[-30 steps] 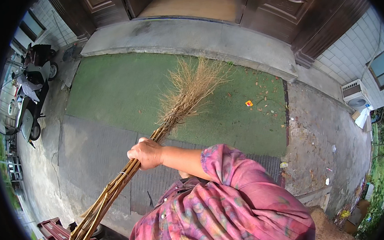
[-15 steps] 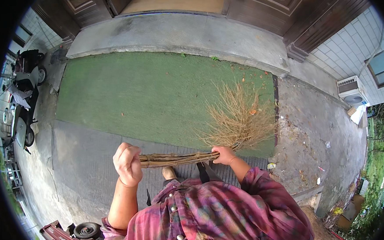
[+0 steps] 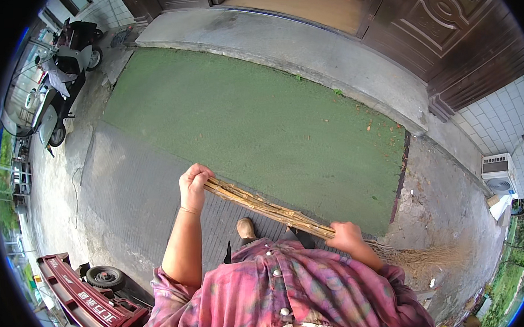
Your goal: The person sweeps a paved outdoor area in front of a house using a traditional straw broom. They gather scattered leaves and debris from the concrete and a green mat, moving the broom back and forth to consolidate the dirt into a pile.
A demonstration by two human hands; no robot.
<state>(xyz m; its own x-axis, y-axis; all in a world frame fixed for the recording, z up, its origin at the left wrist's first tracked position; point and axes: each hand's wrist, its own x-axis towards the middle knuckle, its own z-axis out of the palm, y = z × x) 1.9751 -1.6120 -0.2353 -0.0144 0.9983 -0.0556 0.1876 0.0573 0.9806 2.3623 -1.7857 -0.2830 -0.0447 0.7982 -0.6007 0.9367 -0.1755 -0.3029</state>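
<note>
A broom made of bundled bamboo stalks (image 3: 265, 208) runs slantwise across my front. My left hand (image 3: 193, 182) grips the upper end of the stalks. My right hand (image 3: 345, 236) grips them lower down, near the brush. The dry twig brush (image 3: 423, 255) trails low at my right, over bare concrete beside the green mat (image 3: 253, 116). One brown shoe (image 3: 245, 228) shows under the handle.
A grey concrete step (image 3: 303, 47) and dark wooden doors (image 3: 445, 26) lie beyond the mat. Scooters (image 3: 59, 86) are parked at far left. A red cart with a small wheel (image 3: 95, 287) stands at lower left. An air-conditioner unit (image 3: 498, 176) sits by the right wall.
The broom swung from far left across the mat to my right side. Its brush has dropped low at the right, and my left hand has taken the handle's top end.
</note>
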